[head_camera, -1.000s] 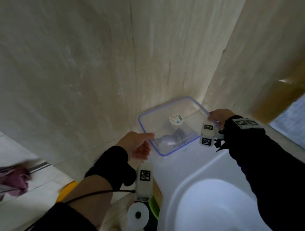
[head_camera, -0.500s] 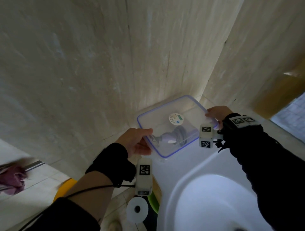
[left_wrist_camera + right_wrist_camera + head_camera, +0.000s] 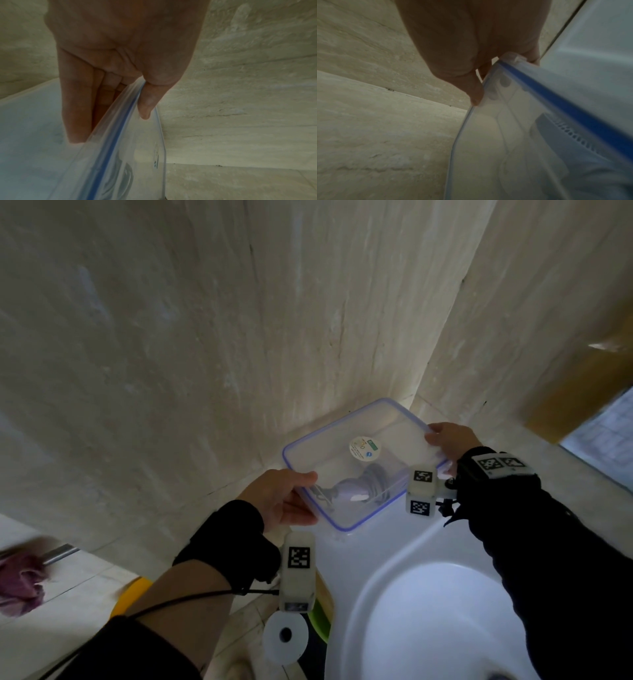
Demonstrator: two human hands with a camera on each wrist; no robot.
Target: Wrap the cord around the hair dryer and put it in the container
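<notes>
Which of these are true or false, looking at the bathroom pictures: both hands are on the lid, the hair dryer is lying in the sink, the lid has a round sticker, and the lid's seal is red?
1. Both hands hold the lid. True: the left hand pinches the near-left edge of the clear lid and the right hand grips its far-right edge.
2. The hair dryer lies in the sink. False: the hair dryer shows through the lid, inside the container, beside the white sink.
3. The lid bears a round sticker. True: a round sticker sits near its middle.
4. The lid's seal is red. False: the seal is blue.
</notes>
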